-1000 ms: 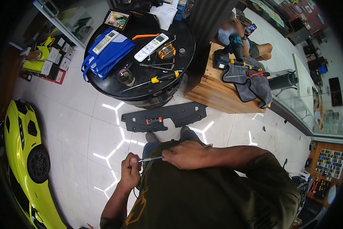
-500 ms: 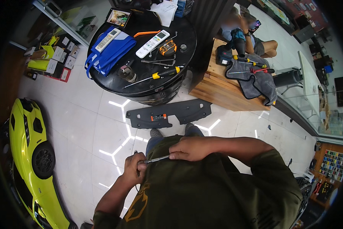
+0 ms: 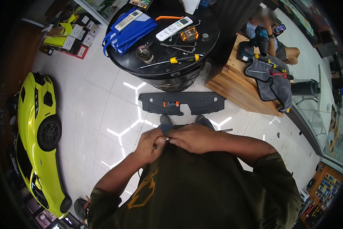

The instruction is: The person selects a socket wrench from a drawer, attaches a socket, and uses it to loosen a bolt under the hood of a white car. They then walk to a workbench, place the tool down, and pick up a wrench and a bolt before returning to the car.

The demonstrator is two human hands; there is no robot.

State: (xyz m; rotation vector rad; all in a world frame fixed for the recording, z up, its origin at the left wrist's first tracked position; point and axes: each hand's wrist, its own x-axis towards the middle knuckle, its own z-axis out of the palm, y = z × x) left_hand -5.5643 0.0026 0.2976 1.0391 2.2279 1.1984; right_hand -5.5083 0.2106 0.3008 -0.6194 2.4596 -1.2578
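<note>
In front of my shirt, my hands meet with curled fingers. My left hand is closed on a small silver metal piece, which shows between thumb and fingers. My right hand is closed beside it, its fingertips against the left hand's thumb side. From behind my right wrist sticks out the end of a slim metal rod; the rest of it is hidden by the hand. I cannot tell whether rod and silver piece are joined. Below my left wrist hangs a thin dark loop.
Beyond my feet lies a black plastic panel. A black drum table bears a screwdriver, remotes and a tape measure. A wooden block carries a cordless drill. Left stands a yellow-green car. A person sits back right.
My hands have come together, covering most of the silver rod that spanned them before. A rod end now shows right of my right wrist. The view has shifted.
</note>
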